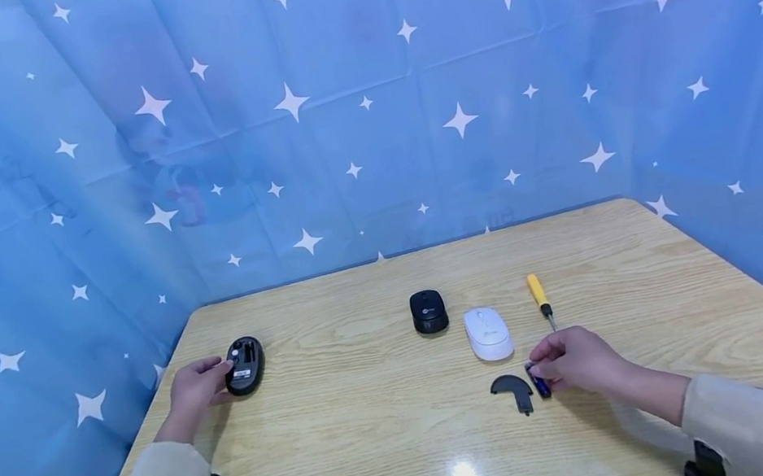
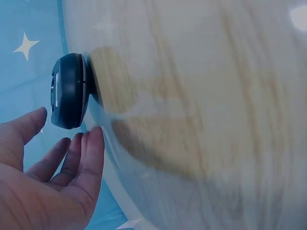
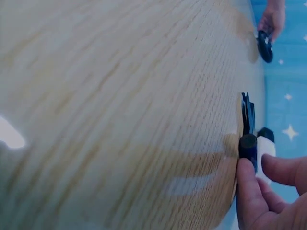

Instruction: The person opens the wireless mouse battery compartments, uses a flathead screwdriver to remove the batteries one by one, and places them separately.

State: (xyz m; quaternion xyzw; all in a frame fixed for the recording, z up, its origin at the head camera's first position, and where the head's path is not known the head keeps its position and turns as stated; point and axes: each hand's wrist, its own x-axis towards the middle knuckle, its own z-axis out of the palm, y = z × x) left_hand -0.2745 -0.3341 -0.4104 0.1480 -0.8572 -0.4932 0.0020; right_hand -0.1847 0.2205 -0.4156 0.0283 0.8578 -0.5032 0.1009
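A black computer mouse [image 1: 245,365] lies underside up at the table's left, its battery bay uncovered and a white label showing. Right at its near edge is my left hand [image 1: 198,385]; in the left wrist view the fingers [image 2: 91,163] are spread and relaxed, with the thumb apart from them. On the right, my right hand [image 1: 577,357] pinches a dark blue battery [image 1: 538,381] between thumb and fingers, low at the tabletop. Beside the battery lies a black T-shaped battery cover [image 1: 514,392]. The right wrist view shows the battery [image 3: 248,148] end-on.
A white mouse [image 1: 488,333] and a second black mouse [image 1: 429,311] stand beyond the cover. A yellow-handled screwdriver [image 1: 539,295] lies behind my right hand. The wooden table [image 1: 352,440] ends at a blue star-patterned curtain [image 1: 351,135].
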